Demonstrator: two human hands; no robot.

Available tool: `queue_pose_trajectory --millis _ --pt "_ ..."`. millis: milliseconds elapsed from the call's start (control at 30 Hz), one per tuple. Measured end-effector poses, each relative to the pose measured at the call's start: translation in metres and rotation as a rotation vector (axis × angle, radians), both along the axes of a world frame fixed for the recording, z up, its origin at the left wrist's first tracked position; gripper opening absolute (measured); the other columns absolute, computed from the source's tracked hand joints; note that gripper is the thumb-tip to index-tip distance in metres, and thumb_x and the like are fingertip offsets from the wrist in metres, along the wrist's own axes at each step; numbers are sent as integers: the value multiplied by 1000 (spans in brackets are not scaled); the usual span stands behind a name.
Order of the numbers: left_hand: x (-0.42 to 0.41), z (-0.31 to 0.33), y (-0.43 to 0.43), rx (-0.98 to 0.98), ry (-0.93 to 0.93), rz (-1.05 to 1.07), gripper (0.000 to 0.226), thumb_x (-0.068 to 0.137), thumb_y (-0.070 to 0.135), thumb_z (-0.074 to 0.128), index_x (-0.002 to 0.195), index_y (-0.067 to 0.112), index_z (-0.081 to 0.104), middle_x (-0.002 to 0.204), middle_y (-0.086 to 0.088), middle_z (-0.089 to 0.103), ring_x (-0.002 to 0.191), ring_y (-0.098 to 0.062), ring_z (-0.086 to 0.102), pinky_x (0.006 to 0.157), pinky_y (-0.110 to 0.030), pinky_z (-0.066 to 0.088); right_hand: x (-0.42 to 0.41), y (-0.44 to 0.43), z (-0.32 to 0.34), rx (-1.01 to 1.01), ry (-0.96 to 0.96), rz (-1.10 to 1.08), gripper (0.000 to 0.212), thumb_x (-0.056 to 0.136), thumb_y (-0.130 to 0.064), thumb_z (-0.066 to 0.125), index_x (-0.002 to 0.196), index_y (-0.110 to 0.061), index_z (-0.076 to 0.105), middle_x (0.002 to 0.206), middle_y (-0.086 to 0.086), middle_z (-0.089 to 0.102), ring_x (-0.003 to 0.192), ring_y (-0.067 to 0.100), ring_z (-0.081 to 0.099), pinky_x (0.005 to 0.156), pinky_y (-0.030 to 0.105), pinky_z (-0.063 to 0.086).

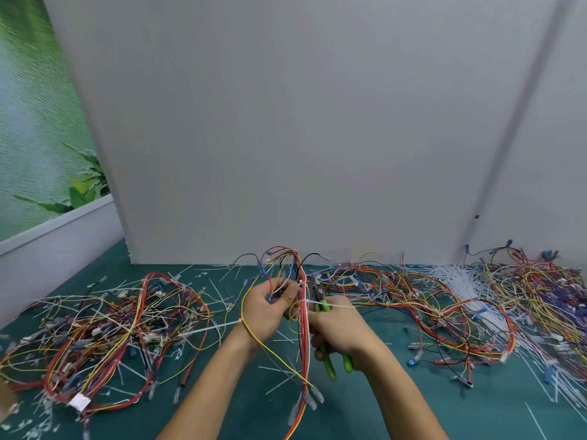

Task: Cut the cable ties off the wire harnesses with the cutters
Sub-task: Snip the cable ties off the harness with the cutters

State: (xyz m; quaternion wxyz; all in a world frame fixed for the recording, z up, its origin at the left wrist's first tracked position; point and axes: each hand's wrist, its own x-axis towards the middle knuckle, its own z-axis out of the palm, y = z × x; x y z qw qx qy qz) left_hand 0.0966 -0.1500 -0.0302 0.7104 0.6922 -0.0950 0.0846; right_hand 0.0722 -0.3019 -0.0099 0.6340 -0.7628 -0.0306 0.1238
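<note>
My left hand [270,309] grips a wire harness [304,328] of red, yellow and white wires, held upright in the middle of the green table. A white cable tie [333,303] wraps this bundle, its tail pointing right. My right hand [341,331] grips green-handled cutters [327,360]. Their dark jaws [316,292] sit just right of the bundle, above the tie. A yellow wire loops over my left wrist.
A tangled harness pile [104,338] lies at the left, and another pile [413,303] spreads to the right. Loose white cable ties [457,277] are heaped at the back right. Cut tie pieces litter the green mat [381,408]. A grey wall panel [286,122] stands close behind.
</note>
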Motion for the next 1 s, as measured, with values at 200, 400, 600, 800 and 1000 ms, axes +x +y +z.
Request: queue_pose_trajectory --millis 200,400,600,800,1000 --pt "3 -1 4 -87 80 15 15 97 17 64 90 5 71 74 -7 71 63 -15 67 59 -23 54 -1 0 1 -40 -47 19 27 95 -23 70 72 -13 58 61 5 48 46 19 45 48 32 51" --pt "6 -3 6 -119 154 64 22 96 26 67 85 7 70 70 -6 69 60 -15 64 59 -29 55 -3 -7 6 -3 -91 22 23 97 -26 69 79 -13 66 63 3 56 49 21 52 49 31 52" --pt "10 -6 6 -161 224 89 15 96 23 68 87 11 69 68 -4 68 65 -22 62 76 -45 55 0 -8 7 42 -148 -58 21 101 -20 64 89 -4 63 67 5 59 54 21 57 53 35 56" --pt "9 -7 6 -104 194 73 15 97 23 66 92 9 70 67 -1 69 63 -19 66 78 -48 59 3 -10 6 183 -150 -88 19 99 -23 69 97 -4 66 71 5 59 60 18 60 59 34 58" --pt "6 -5 8 -17 131 -7 19 100 22 62 90 7 67 62 5 66 56 -13 65 59 -26 57 6 -10 4 242 -155 -124 33 98 -30 70 109 1 66 75 7 60 64 18 61 64 34 60"
